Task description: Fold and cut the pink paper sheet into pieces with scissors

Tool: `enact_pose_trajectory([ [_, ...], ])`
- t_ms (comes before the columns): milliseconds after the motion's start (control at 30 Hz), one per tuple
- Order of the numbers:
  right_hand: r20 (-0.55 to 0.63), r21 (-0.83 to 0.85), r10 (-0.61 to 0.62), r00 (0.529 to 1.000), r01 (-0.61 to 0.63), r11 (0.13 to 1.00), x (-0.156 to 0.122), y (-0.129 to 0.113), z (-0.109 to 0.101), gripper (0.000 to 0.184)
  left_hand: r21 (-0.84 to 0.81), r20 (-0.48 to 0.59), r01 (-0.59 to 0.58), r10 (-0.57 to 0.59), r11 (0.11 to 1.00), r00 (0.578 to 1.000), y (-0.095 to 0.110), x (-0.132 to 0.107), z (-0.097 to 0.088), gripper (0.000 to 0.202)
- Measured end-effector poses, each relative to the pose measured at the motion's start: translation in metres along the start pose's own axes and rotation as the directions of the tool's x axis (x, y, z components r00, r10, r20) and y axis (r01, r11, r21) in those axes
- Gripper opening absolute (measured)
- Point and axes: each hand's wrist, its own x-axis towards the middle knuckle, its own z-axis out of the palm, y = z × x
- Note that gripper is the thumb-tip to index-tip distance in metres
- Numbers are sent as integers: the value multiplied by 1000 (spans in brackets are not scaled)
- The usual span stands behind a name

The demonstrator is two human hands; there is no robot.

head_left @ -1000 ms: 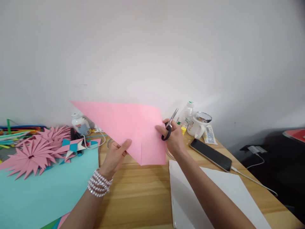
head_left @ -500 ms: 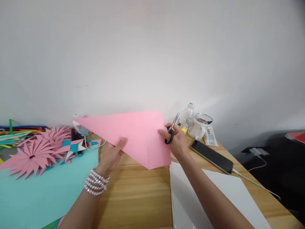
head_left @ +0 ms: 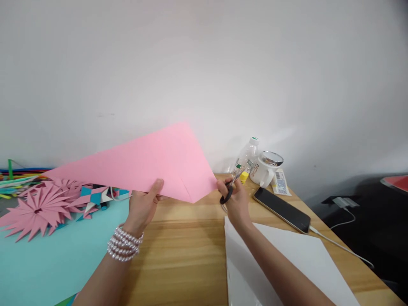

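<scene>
Surface (head_left: 188, 250): pale wood, under both hands, carrying everything listed here.
Teal sheet (head_left: 57, 255): lies flat, left of and below the left fingers.
White sheet (head_left: 287, 263): lies flat under the right forearm, below the right fingers.
Pink paper (head_left: 153, 165): folded to a long pointed shape and held up off the surface. Its lower edge is in the left fingers; its right corner is just beside the right fingers, touching or not I cannot tell.
Paper flowers (head_left: 41, 204): pink and spiky, well left of the left fingers.
Phone (head_left: 282, 208): face up with a cable attached, right of the right fingers.
Mug (head_left: 264, 170), bottle (head_left: 247, 157): beyond the right fingers, by the wall.
Left hand (head_left: 143, 206): fingers pinched on the pink paper, thumb in front.
Right hand (head_left: 234, 204): fingers through the black loops, gripping them.
Scissors (head_left: 228, 192): blades point up towards the bottle, clear of the paper.
Stage: folded, with a crease near the lower corner. No cut shows on any visible edge, so cutting looks not yet started.
</scene>
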Motion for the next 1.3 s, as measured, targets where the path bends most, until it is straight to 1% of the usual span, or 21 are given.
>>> enact_pose_trajectory([
  [67, -23, 119, 136, 990, -133, 984, -16, 14, 4, 44, -88, 18, -5, 6, 996, 1000, 2, 0, 4, 33],
  [100, -10, 190, 206, 978, -201, 961, -24, 18, 8, 48, -123, 35, 3, 1, 992, 999, 2, -1, 6, 33],
  [167, 49, 314, 315, 948, -314, 896, -37, 20, 19, 53, -143, 35, 11, -6, 990, 999, 1, -4, 11, 31],
  [233, 101, 379, 378, 920, -387, 841, -44, 15, 30, 52, -151, 30, 21, -17, 988, 999, -2, -8, 17, 32],
  [300, 119, 401, 401, 908, -413, 818, -47, 7, 39, 45, -161, 36, 27, -22, 987, 999, -3, -12, 22, 34],
  [400, 90, 411, 390, 916, -391, 824, -46, 1, 45, 37, -150, 52, 35, -28, 988, 998, -2, -15, 26, 36],
  [467, 62, 398, 361, 931, -355, 846, -44, 3, 44, 35, -139, 56, 50, -43, 989, 997, 1, -14, 26, 34],
  [533, 42, 370, 322, 946, -314, 874, -44, 7, 43, 34, -151, 66, 89, -80, 985, 995, 4, -13, 26, 29],
  [667, 19, 345, 254, 967, -245, 906, -43, 11, 45, 34, -238, 84, 190, -175, 953, 981, 14, -9, 28, 26],
  [767, 8, 345, 232, 973, -220, 912, -43, 5, 49, 32, -299, 63, 209, -199, 931, 978, 24, -7, 30, 25],
  [833, 1, 354, 215, 977, -201, 913, -42, 0, 52, 32, -304, 69, 227, -216, 925, 974, 30, -6, 30, 23],
  [933, 14, 364, 188, 982, -181, 914, -43, -5, 55, 31, -276, 79, 216, -202, 936, 976, 40, -4, 31, 21],
  [1033, 25, 320, 144, 989, -145, 936, -45, -8, 55, 28, -215, 88, 171, -155, 961, 984, 51, -1, 33, 20],
  [1100, 32, 291, 112, 993, -117, 950, -46, -8, 53, 27, -184, 109, 161, -143, 970, 984, 58, 1, 33, 20],
  [1200, 45, 292, 88, 995, -97, 952, -47, -10, 50, 34, -177, 126, 182, -161, 967, 979, 65, 4, 32, 21],
  [1300, 67, 318, 53, 996, -71, 946, -45, -10, 49, 40, -189, 99, 190, -173, 963, 980, 69, 8, 30, 20],
])
